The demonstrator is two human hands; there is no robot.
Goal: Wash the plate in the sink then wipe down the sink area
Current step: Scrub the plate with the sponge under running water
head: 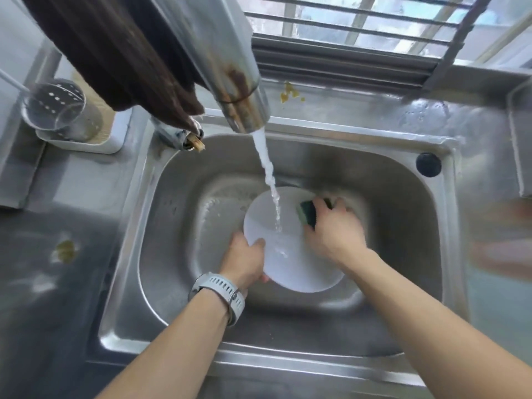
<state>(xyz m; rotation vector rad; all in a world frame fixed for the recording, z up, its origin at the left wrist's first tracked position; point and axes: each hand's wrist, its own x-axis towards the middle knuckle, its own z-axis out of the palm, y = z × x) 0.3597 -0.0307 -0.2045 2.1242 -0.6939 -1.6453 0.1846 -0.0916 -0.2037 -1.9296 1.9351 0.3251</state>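
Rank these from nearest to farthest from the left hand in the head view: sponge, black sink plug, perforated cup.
From the left hand:
1. Sponge, to its right, in the right hand.
2. Perforated cup, far left on the counter.
3. Black sink plug, on the sink's far-right rim.

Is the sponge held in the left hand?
No, the right hand holds the green sponge on the plate, while the left hand grips the plate's rim.

— Sink status?
— Tap running; water stream strikes the white plate, held tilted in the steel sink.
— Hands?
— Left hand grips the plate's rim. Right hand presses a green sponge against its far edge.
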